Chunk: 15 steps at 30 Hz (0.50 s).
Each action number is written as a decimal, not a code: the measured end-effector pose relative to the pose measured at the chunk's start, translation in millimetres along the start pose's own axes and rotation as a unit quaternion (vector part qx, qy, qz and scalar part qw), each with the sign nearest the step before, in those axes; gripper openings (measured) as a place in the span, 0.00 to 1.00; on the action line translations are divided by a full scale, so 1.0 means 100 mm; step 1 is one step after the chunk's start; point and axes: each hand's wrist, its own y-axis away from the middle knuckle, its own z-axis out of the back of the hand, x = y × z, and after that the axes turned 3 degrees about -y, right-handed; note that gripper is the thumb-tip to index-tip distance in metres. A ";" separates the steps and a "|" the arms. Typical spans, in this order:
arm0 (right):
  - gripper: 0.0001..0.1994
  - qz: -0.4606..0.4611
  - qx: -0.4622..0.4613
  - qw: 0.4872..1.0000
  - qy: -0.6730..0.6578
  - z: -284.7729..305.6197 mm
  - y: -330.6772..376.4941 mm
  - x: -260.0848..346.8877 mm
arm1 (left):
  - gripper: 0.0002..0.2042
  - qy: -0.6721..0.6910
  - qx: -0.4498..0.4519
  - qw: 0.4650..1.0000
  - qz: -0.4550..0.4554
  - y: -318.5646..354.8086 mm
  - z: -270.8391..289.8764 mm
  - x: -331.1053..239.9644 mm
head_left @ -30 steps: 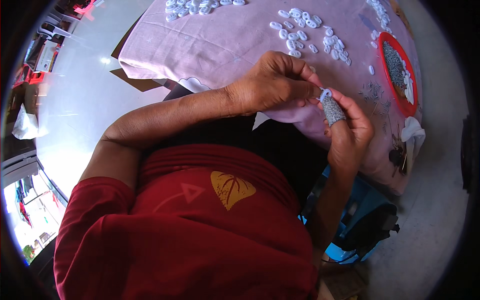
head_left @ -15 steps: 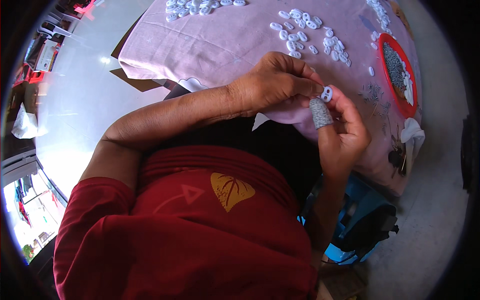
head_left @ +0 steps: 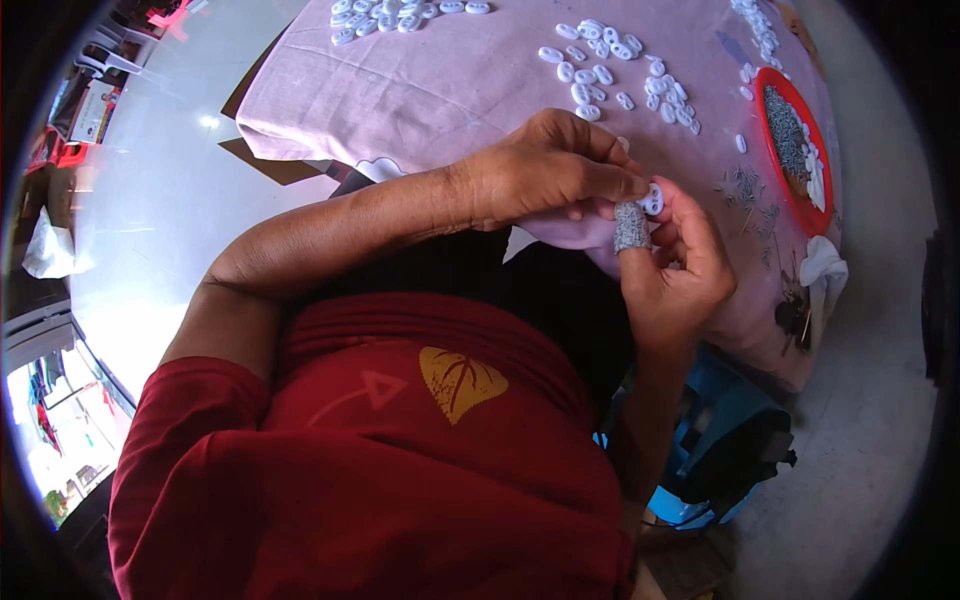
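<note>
Both hands meet over the near edge of a table draped in a pink cloth (head_left: 450, 80). My right hand (head_left: 680, 275) pinches a small white oval plastic piece (head_left: 653, 199) between its fingertips; its thumb wears a grey fabric guard (head_left: 631, 227). My left hand (head_left: 545, 170) reaches across and its fingertips press on the same white piece. Several more white oval pieces (head_left: 610, 65) lie scattered on the cloth beyond the hands.
A red round tray (head_left: 790, 150) of small grey metal parts sits at the table's right, with loose grey pins (head_left: 745, 190) beside it. More white pieces (head_left: 390, 12) lie at the far edge. A blue stool with a black bag (head_left: 730, 460) stands below right.
The hands have shifted slightly left and lower, staying together on the white piece; the right thumb has turned a little.
</note>
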 end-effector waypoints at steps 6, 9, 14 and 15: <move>0.16 0.054 0.038 0.996 0.054 0.05 -0.02 0.00 | 0.09 -0.106 0.044 0.993 -0.002 0.01 0.03 -0.05; 0.16 0.070 0.059 0.993 0.075 0.05 -0.04 0.02 | 0.09 -0.101 0.042 0.994 -0.031 0.00 0.04 0.02; 0.17 0.086 0.065 0.989 0.097 0.07 -0.05 0.01 | 0.08 -0.065 0.022 0.996 -0.059 0.01 -0.02 0.07; 0.17 0.086 0.064 0.989 0.097 0.07 -0.05 0.02 | 0.08 -0.065 0.022 0.996 -0.060 0.01 -0.01 0.07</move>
